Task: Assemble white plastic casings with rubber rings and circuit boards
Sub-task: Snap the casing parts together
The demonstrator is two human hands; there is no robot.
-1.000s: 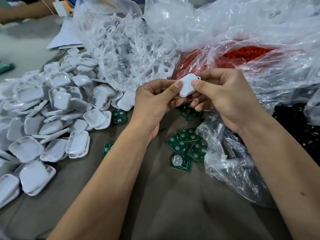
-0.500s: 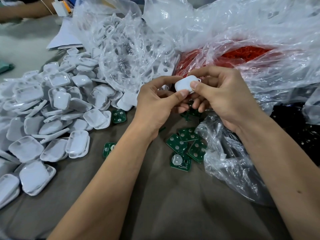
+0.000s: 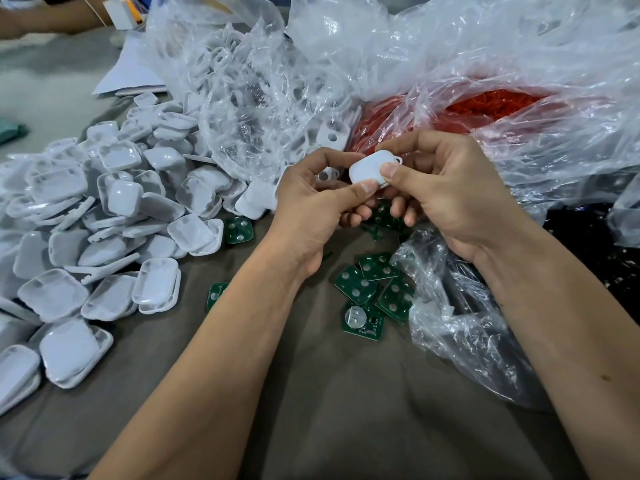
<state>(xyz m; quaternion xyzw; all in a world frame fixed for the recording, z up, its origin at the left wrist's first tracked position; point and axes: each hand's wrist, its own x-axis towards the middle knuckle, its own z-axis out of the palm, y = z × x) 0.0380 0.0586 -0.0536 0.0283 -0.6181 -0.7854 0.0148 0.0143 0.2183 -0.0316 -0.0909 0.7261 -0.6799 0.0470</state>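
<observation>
A small white plastic casing (image 3: 369, 167) with a loop at its corner is held above the table between both hands. My left hand (image 3: 311, 206) pinches its lower edge with thumb and forefinger. My right hand (image 3: 450, 192) pinches its right side, thumb on top. Several green circuit boards (image 3: 370, 284) lie on the cloth just below the hands. A clear bag of red rubber rings (image 3: 485, 105) sits behind the hands. I cannot see what is inside the held casing.
A large heap of white casings (image 3: 104, 220) covers the left of the table. More casings fill a clear bag (image 3: 249, 98) at the back. Crumpled plastic (image 3: 460, 306) lies at the right. Another person's arm (image 3: 45, 15) rests at the far left.
The casing has turned in my fingers and sits slightly lower; my left thumb has shifted from its top edge down to its lower edge.
</observation>
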